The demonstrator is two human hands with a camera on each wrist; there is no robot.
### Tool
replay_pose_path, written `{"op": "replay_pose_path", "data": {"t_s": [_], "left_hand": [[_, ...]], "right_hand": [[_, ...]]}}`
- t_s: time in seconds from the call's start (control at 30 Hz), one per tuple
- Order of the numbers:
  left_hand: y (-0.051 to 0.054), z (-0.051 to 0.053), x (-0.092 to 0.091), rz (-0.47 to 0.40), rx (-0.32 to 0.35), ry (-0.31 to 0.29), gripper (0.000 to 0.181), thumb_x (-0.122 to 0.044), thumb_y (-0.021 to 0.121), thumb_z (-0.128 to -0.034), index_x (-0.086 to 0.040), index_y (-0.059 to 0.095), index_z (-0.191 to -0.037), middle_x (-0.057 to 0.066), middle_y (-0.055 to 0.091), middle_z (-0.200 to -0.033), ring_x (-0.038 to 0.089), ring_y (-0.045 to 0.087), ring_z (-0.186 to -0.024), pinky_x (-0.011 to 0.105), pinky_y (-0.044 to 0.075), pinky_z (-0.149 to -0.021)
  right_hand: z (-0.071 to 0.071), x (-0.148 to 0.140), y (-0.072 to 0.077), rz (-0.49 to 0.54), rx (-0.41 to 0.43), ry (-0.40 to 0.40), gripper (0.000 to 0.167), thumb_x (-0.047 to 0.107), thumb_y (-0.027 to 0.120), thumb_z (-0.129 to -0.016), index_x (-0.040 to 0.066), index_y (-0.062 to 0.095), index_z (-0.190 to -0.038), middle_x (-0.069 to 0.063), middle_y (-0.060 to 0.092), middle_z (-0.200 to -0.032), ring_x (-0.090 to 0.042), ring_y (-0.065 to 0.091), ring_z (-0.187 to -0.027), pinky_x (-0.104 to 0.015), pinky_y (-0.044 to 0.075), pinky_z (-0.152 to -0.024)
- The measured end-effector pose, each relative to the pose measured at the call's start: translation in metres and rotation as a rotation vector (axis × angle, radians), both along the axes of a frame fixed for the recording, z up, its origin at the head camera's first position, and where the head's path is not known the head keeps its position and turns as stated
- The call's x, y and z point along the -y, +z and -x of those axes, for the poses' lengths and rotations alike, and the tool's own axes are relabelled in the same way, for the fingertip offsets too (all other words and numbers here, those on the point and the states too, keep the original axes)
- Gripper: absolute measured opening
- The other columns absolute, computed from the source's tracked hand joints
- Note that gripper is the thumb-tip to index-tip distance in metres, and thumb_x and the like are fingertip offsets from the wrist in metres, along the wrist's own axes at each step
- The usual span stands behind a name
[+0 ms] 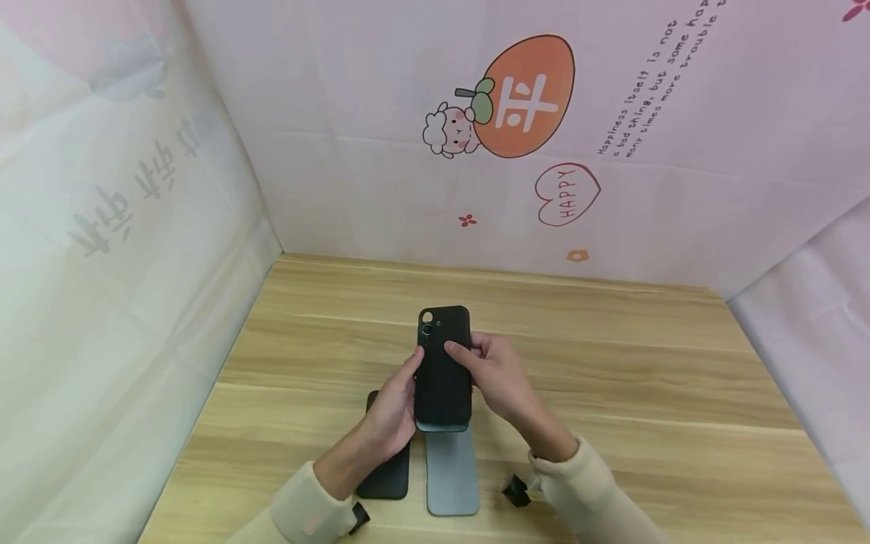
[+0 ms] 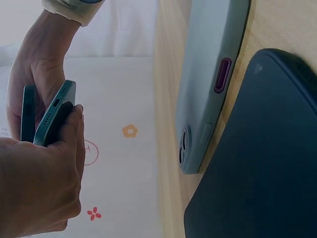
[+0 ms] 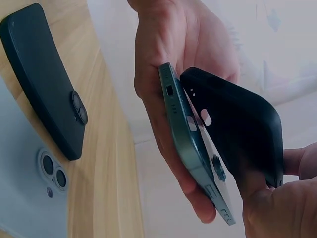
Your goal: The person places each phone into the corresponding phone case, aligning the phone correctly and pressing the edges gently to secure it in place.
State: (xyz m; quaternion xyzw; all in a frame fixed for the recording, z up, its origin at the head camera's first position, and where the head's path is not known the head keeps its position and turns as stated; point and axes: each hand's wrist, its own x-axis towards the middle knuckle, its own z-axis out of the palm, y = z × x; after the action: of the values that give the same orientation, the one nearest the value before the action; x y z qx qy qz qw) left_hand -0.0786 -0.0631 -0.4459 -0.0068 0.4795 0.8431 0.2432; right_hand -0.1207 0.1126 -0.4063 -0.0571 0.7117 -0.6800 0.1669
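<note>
In the head view my left hand (image 1: 393,412) grips a phone (image 3: 183,134) with a pale green-grey edge. The right wrist view shows its charging port and a camera lens, with my left palm and fingers behind it. My right hand (image 1: 499,370) pinches a black phone case (image 1: 443,378) by its side, thumb on the back. The case is tilted against the phone, close at one end and apart at the other. From above, the case covers nearly all of the phone. In the left wrist view, case and phone stand side by side with a gap.
On the wooden table (image 1: 612,363) below the hands lie a grey phone case (image 1: 452,476) and a black one (image 1: 385,477), backs up. Whether phones are inside, I cannot tell. Small black blocks (image 1: 516,491) sit at both wrists. Printed cloth (image 1: 353,181) hangs behind the table.
</note>
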Motion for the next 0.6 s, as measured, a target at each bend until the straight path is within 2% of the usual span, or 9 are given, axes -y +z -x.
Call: {"op": "replay_pose_path", "data": {"t_s": [0.17,0.37,0.47,0.6], "left_hand": [[0.0,0.0,-0.001,-0.012,0.001,-0.011,0.067,-0.055,0.036,-0.1132,-0.012,0.032,-0.165,0.015,0.05,-0.152,0.026,0.059,-0.129,0.044,0.039,-0.118],[0.0,0.0,-0.003,0.005,0.011,0.002,0.063,-0.047,0.037,-0.1151,-0.004,0.036,-0.161,0.017,0.054,-0.149,0.027,0.063,-0.127,0.046,0.042,-0.118],[-0.001,0.0,-0.004,0.0,0.016,0.011,0.061,-0.044,0.038,-0.1159,-0.001,0.036,-0.16,0.02,0.053,-0.152,0.028,0.061,-0.132,0.049,0.04,-0.122],[-0.001,-0.002,-0.005,0.012,0.027,0.036,0.06,-0.04,0.039,-0.1162,0.0,0.034,-0.16,0.019,0.05,-0.156,0.027,0.053,-0.141,0.049,0.036,-0.124]], "right_hand": [[0.0,0.002,-0.003,-0.049,-0.031,-0.021,0.026,0.009,0.063,-0.105,-0.014,0.07,-0.115,-0.019,0.079,-0.091,-0.018,0.077,-0.075,-0.027,0.062,-0.067],[0.002,-0.002,-0.002,-0.125,-0.1,-0.014,0.026,0.011,0.067,-0.103,-0.01,0.071,-0.118,-0.017,0.08,-0.091,-0.015,0.074,-0.069,-0.025,0.057,-0.06],[0.003,-0.006,-0.001,-0.18,-0.184,-0.053,0.03,0.012,0.071,-0.101,-0.008,0.07,-0.123,-0.017,0.08,-0.093,-0.015,0.075,-0.072,-0.023,0.057,-0.062],[0.005,-0.011,0.0,-0.266,-0.332,-0.145,0.033,0.009,0.076,-0.098,-0.007,0.069,-0.127,-0.017,0.079,-0.094,-0.022,0.079,-0.079,-0.021,0.061,-0.069]]}}
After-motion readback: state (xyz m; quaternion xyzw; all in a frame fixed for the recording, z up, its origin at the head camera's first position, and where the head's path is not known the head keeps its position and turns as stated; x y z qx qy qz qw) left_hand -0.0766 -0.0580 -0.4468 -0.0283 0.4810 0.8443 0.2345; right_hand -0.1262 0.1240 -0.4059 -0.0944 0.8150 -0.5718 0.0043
